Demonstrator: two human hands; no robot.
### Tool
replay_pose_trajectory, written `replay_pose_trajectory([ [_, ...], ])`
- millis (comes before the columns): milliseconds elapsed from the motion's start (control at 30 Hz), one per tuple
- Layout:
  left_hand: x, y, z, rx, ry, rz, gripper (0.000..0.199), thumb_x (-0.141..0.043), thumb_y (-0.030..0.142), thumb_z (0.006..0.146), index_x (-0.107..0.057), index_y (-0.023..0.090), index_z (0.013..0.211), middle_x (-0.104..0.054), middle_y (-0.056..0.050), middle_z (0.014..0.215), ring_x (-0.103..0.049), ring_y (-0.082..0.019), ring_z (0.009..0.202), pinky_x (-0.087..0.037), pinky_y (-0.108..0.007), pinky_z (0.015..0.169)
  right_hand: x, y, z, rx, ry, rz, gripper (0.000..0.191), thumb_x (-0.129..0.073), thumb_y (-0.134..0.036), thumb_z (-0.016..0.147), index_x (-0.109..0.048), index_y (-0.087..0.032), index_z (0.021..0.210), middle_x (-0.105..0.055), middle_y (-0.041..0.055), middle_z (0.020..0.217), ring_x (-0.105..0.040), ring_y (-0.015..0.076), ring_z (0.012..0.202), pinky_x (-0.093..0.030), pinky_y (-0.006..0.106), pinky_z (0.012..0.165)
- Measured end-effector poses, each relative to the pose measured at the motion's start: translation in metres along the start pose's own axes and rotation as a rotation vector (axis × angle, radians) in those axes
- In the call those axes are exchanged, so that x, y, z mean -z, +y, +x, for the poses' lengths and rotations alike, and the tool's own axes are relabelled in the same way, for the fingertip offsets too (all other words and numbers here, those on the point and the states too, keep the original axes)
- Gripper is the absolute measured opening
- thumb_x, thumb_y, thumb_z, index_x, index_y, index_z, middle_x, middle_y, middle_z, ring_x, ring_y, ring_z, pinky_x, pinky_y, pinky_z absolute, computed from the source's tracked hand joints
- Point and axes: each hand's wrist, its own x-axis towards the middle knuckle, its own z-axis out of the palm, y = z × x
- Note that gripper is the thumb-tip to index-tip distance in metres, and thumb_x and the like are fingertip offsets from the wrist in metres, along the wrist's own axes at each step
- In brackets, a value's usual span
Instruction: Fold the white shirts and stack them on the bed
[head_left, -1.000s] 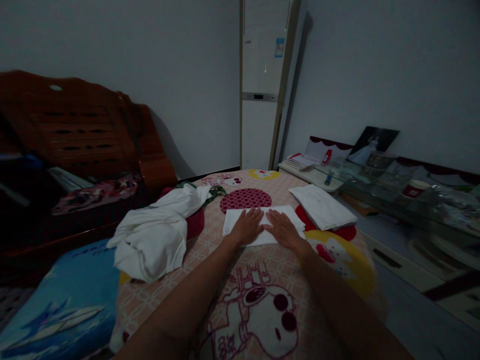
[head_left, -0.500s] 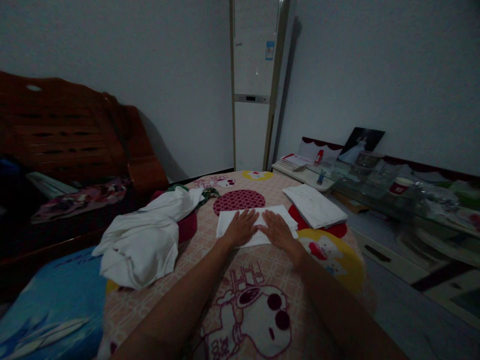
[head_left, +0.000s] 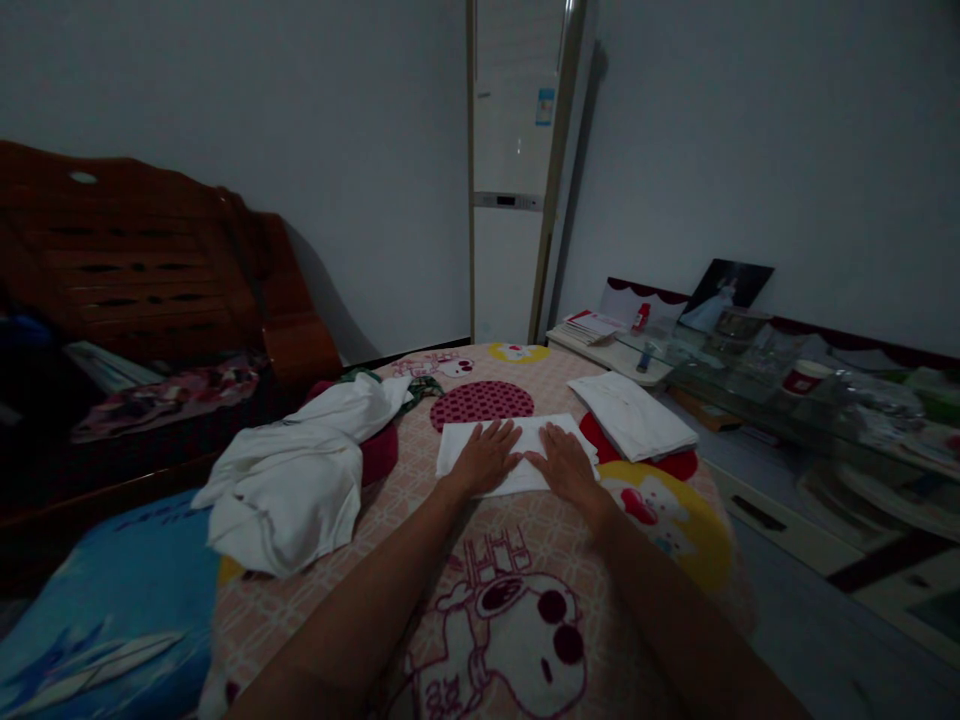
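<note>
A white folded cloth [head_left: 530, 436], probably a garment, lies flat on the patterned blanket [head_left: 405, 540] in front of me. My left hand [head_left: 487, 456] rests flat on its left half, fingers stretched out. On the right half lies my right hand [head_left: 562, 460], palm down with fingers spread. The two thumbs come close together near the middle of the cloth. Another folded white cloth [head_left: 634, 415] sits to the right of it. A crumpled white garment [head_left: 289, 490] is heaped on the left, over darker red and green cloth.
A wooden bench [head_left: 135, 270] stands at left, with a blue printed cloth [head_left: 112, 610] in front of it. At right is a glass-topped cabinet [head_left: 750, 400] bearing a paper cup [head_left: 804, 378], a photo [head_left: 726, 293] and papers. A tall white appliance [head_left: 510, 270] fills the corner.
The view has shifted slightly, so everything sits a little further right. My right hand's fingers have moved slightly away from my left hand; both stay flat on the cloth.
</note>
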Motion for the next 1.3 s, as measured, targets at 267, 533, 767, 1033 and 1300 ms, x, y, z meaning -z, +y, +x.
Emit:
replay_pose_trajectory([
  [267,0.0,-0.002,0.0,0.018,0.025,-0.071,0.053,-0.037,0.042,0.098,-0.038,0.021,0.146,-0.039,-0.013,0.152,-0.034,-0.028,0.141,-0.029,-0.052,0.113,-0.003,0.003,-0.002,0.021,-0.037,-0.009,0.062,-0.037,-0.054,0.097,-0.048,-0.011,0.139,-0.049,0.0218,0.143,-0.044,0.0332,0.134,-0.034,0.052,0.11],
  [533,0.013,-0.027,-0.011,0.142,0.074,-0.085,0.058,-0.036,0.048,0.098,-0.041,0.013,0.144,-0.039,-0.018,0.15,-0.035,-0.029,0.141,-0.031,-0.05,0.113,0.003,0.0,-0.001,-0.017,-0.093,0.016,0.061,-0.041,-0.052,0.096,-0.05,-0.009,0.138,-0.046,0.0222,0.145,-0.041,0.0333,0.136,-0.032,0.051,0.112],
  [767,-0.001,-0.021,-0.021,0.151,-0.044,-0.028,0.064,-0.035,0.051,0.097,-0.032,0.015,0.149,-0.033,-0.019,0.154,-0.026,-0.031,0.144,-0.026,-0.055,0.113,0.002,0.0,-0.004,-0.018,-0.094,-0.004,0.062,-0.038,-0.051,0.097,-0.048,-0.007,0.139,-0.045,0.0226,0.146,-0.039,0.0313,0.138,-0.029,0.049,0.114],
  [1033,0.002,-0.021,-0.02,0.16,-0.058,-0.045,0.065,-0.033,0.053,0.097,-0.032,0.015,0.149,-0.031,-0.019,0.155,-0.025,-0.031,0.145,-0.025,-0.056,0.113,0.014,-0.016,0.013,0.05,0.024,0.042,0.069,-0.037,-0.053,0.097,-0.031,-0.009,0.149,-0.028,0.0187,0.156,-0.022,0.0295,0.146,-0.018,0.052,0.117],
  [1300,0.001,-0.021,-0.021,0.155,-0.047,-0.036,0.065,-0.032,0.053,0.097,-0.031,0.015,0.15,-0.033,-0.018,0.154,-0.027,-0.031,0.144,-0.024,-0.054,0.114,0.001,-0.018,0.007,0.077,-0.224,0.072,0.066,-0.035,-0.056,0.097,-0.04,-0.011,0.145,-0.036,0.0189,0.152,-0.032,0.0275,0.142,-0.024,0.048,0.116],
])
